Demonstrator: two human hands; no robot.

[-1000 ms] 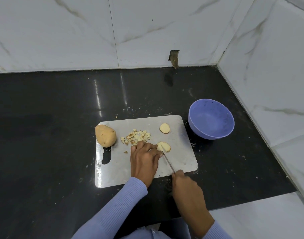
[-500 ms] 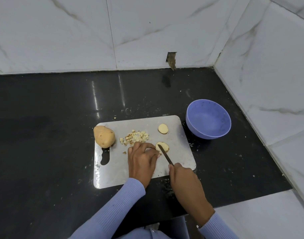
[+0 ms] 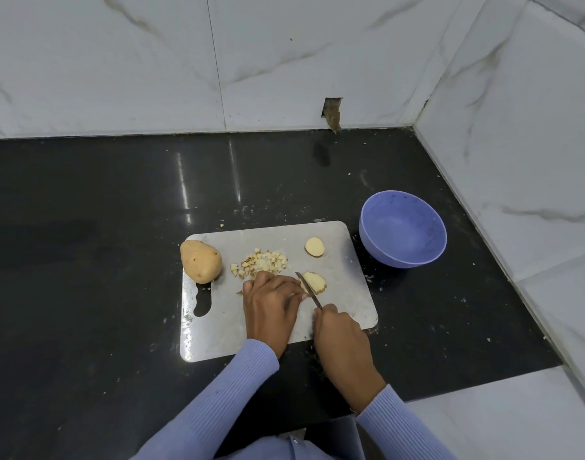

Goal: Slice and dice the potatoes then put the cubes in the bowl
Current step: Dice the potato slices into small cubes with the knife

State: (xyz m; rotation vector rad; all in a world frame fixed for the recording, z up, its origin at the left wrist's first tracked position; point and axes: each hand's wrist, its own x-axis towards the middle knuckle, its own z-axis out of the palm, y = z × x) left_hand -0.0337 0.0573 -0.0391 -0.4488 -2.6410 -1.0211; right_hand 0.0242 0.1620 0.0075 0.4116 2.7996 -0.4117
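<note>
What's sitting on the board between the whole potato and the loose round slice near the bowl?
In the head view, the pile of diced cubes lies between the whole potato and the round slice, on the cutting board.

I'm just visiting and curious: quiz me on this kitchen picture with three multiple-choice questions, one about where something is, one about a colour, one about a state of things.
1. Where does the whole potato lie?
A. In the bowl
B. At the left edge of the cutting board
C. On the counter behind the bowl

2. What colour is the bowl?
A. Red
B. Green
C. Purple-blue

3. What is in the bowl at this moment?
A. Nothing
B. The pile of cubes
C. The knife

Answers:
1. B: the potato sits at the board's left edge, above the handle slot.
2. C: its wall and inside are both purple-blue.
3. A: the potato cubes are heaped on the board, and the right hand holds the knife over a potato slice steadied by the left hand.
</note>
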